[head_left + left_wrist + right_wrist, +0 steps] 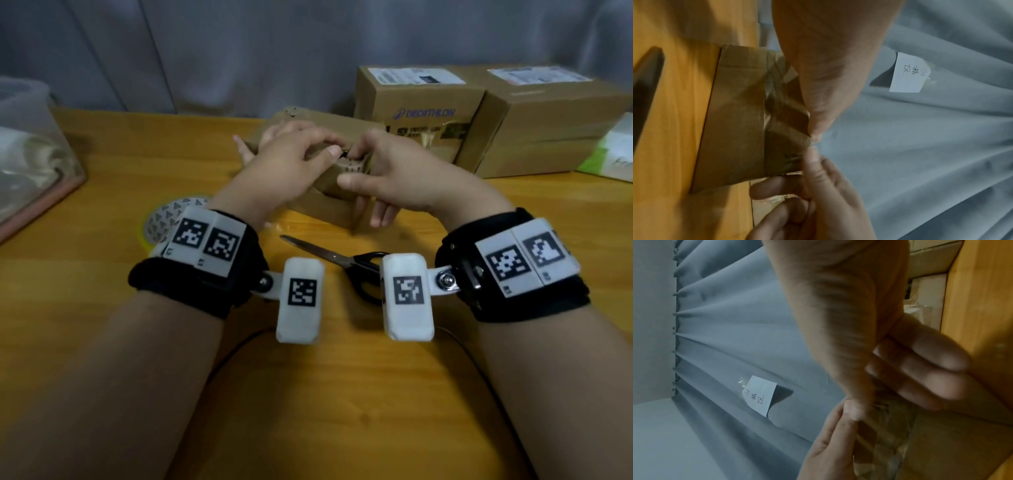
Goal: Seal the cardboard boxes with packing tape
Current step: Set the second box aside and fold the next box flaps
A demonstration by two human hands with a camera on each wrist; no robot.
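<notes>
both hands are on the small cardboard box [337,186] in the middle of the wooden bench [102,274], well out from the person. the left hand [291,161] sits over the top of it, fingers curled down, thumb tip right at the top edge. the right hand [394,174] comes in from the other side, thumb lying along the near face and the other fingers reaching down under the box end. the thumbs and forefingers meet at the same spot on the top edge, pinching at something dark there; too blurred to say what it is.

from the left wrist view there's a band of glossy brown tape [777,104], wrinkled, running across the box, and the left thumb presses on it at the edge. the right wrist view shows that same creased strip under the fingers [920,363].

just nearer than the box lie black-handled scissors [346,262], closed, blades pointing left. a tape roll [164,221] with a triangle pattern sits beside the left wrist. at the back right, two bigger cardboard boxes [418,113] stand side by side, touching, white labels on top. a clear plastic tub [30,154] sits at far left. grey curtain [239,51] behind it all.
</notes>
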